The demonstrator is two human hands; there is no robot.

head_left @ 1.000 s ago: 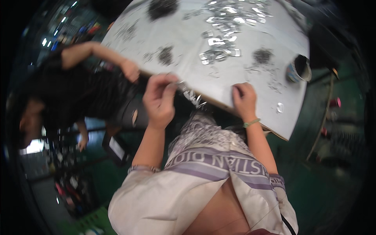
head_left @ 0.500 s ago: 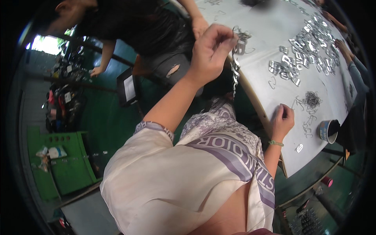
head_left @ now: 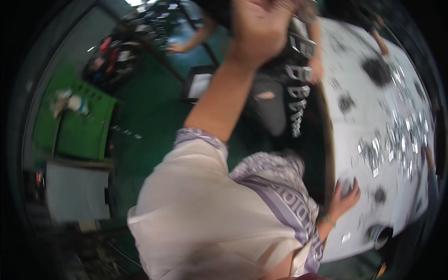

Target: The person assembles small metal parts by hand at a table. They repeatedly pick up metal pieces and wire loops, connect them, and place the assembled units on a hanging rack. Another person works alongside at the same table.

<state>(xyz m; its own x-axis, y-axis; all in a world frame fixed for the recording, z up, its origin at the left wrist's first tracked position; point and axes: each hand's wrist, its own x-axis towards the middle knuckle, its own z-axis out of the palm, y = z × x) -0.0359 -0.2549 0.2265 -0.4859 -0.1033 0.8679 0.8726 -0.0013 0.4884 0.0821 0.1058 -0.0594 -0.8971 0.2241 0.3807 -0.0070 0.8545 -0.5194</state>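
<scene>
My left hand (head_left: pixel 261 35) is raised high at the top of the view, partly cut off and blurred. Its fingers are closed on a string of linked metal pieces (head_left: pixel 298 72) that hangs over the gap beside the table. My right hand (head_left: pixel 344 201) is at the near edge of the white table (head_left: pixel 343 140), with thumb and fingers apart. A greyish blur shows between those fingers; I cannot make out whether it lies on the table behind. Close to this hand are a small dark heap of wire pieces (head_left: pixel 380 195) and a small metal piece (head_left: pixel 346 237).
Shiny metal pieces (head_left: pixel 405 126) lie in a broad pile on the table. A dark heap (head_left: pixel 377 72) is farther off, and a tub (head_left: pixel 381 237) stands at the near right. Co-workers' arms reach in; one arm (head_left: pixel 316 56) is behind the hanging string. A green bench (head_left: pixel 77 126) is at left.
My head view has swung, shifting the table right and down. My left hand is higher in view, with the string swinging out to the right. My right hand's fingers have spread.
</scene>
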